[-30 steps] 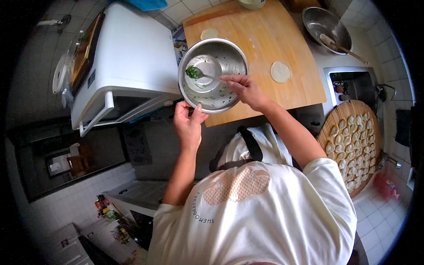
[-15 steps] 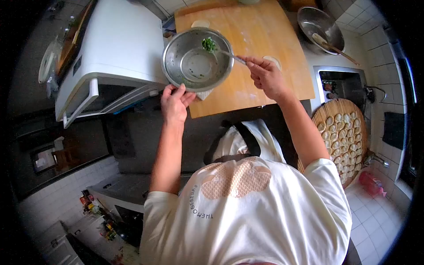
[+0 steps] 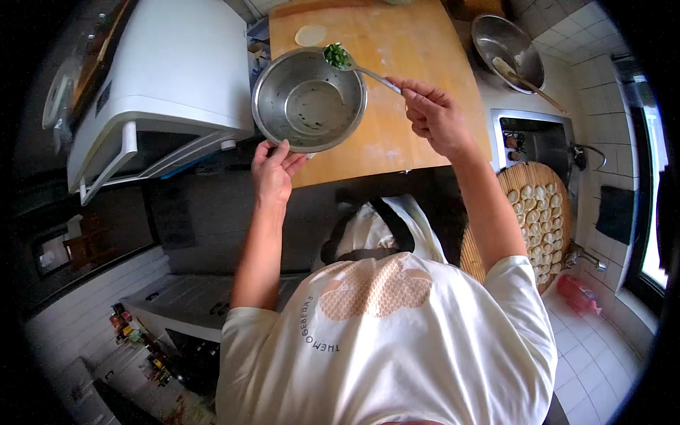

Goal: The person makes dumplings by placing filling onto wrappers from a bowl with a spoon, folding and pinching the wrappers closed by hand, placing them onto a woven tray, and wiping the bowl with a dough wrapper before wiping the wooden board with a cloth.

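Observation:
My left hand (image 3: pixel 275 171) grips the near rim of a metal bowl (image 3: pixel 273 113), its thumb on the edge. Small green bits cling to the bowl's inner wall. Between the fingers of my right hand (image 3: pixel 433 113) is the handle of a metal spoon (image 3: pixel 375 76). Chopped greens (image 3: pixel 336 56) are heaped in the spoon, over the bowl's far right rim. A round dough wrapper (image 3: pixel 310 35) lies on the wooden board (image 3: pixel 418 49), just beyond the bowl.
A white appliance (image 3: pixel 177 57) stands to the left. At the right are a large metal bowl (image 3: pixel 487 35) with a wooden-handled utensil (image 3: pixel 542 93), a sink (image 3: pixel 549 145), and a round woven tray (image 3: pixel 516 177) bearing several dumplings. A pink item (image 3: pixel 577 294) lies beyond.
The spoon has risen with the greens from inside the bowl to its far right rim. My right hand has moved right, and the bowl has shifted left in view.

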Demonstrator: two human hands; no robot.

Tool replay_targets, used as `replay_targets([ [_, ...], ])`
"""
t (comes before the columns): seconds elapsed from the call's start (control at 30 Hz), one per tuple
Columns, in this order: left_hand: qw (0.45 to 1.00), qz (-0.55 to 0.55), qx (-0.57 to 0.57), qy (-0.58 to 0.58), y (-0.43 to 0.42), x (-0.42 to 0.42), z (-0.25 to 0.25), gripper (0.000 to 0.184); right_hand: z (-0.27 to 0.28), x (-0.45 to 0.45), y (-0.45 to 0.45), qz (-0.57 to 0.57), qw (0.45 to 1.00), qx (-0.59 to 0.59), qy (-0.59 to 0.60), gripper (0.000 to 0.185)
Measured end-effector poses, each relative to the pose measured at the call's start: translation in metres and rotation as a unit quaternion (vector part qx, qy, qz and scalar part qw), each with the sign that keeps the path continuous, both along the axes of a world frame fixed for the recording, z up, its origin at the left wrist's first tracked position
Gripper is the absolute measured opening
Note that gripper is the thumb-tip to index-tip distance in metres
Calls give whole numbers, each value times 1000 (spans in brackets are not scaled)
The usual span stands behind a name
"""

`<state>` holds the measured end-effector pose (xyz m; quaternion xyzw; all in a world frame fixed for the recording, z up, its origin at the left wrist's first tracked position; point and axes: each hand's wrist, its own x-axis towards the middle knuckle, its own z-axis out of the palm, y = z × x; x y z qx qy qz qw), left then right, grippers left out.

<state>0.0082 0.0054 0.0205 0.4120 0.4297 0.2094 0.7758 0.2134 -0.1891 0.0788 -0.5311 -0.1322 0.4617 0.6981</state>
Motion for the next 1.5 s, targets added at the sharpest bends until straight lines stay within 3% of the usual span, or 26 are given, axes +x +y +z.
replay_targets([
  [0.4,998,-26,50,-9,-28,-13,3,14,26,12,8,17,999,8,-29,31],
  [0.57,998,-15,61,-19,-34,-14,-6,22,19,14,7,25,999,3,-22,30],
  [0.67,989,6,142,45,-39,-17,8,34,21,18,3,24,1000,-3,-16,29],
  [0.7,916,12,391,84,-44,-18,21,34,23,20,2,22,1000,-8,-18,27],
  [0.73,781,17,613,117,-50,-21,30,36,25,23,1,17,1000,-10,-20,27],
  [0.8,842,-145,519,22,-79,-23,35,37,27,25,-1,33,999,-27,-20,27],
  [0.87,908,-332,254,-7,-111,5,38,36,26,30,-4,44,998,-34,-21,29],
  [0.93,820,-316,478,-6,-132,46,-5,35,27,34,-6,56,997,-38,-24,33],
  [1.0,788,-348,504,60,-141,95,-19,41,28,39,-7,74,996,-41,-20,27],
  [1.1,750,-248,611,42,-146,158,-47,31,28,43,-5,78,995,-54,-29,27],
  [1.17,682,-168,697,145,-144,192,-68,33,27,44,-6,77,996,-46,-21,27],
  [1.2,679,-163,701,145,-145,200,-68,33,27,46,-9,74,996,-45,-8,26],
  [1.27,754,-201,581,233,-141,211,-71,32,29,47,-9,73,996,-52,-21,26],
  [1.3,760,-230,555,247,-138,213,-71,31,30,46,-11,83,995,-56,-22,28],
  [1.33,759,-225,558,248,-134,215,-70,31,31,47,-11,93,994,-60,-23,30],
  [1.37,819,-238,461,244,-129,217,-70,30,30,47,-12,89,994,-59,-23,29],
  [1.43,868,-246,360,236,-126,220,-76,29,28,49,-12,91,994,-51,-13,29],
  [1.5,865,-213,357,282,-124,217,-79,33,26,50,-10,94,994,-50,-2,29],
])
